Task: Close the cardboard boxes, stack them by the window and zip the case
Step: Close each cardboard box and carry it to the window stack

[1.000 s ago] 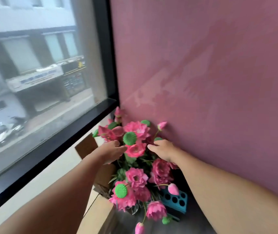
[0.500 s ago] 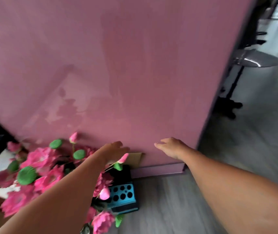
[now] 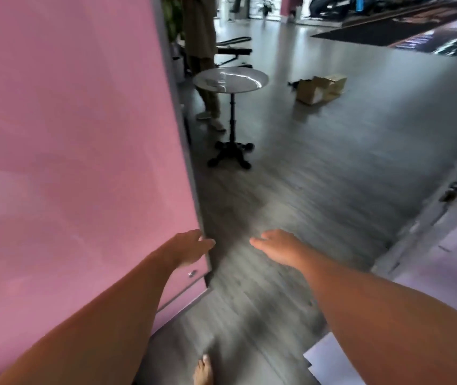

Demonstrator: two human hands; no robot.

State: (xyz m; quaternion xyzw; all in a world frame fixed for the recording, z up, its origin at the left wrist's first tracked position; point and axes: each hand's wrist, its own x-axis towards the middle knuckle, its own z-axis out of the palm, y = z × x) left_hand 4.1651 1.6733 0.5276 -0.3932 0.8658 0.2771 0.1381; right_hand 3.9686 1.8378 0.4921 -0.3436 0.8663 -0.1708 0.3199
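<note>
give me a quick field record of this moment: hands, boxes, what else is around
left hand: open, empty, in front of the pink wall's edge
right hand: open, empty, held over the grey floor
cardboard boxes: cluster on the floor far ahead to the right, apart from both hands
pink wall: fills the left side
round table: black pedestal base, beyond the wall's corner
other person: standing behind the table, only partly seen
bare foot: bottom edge
image: motion-blurred
</note>
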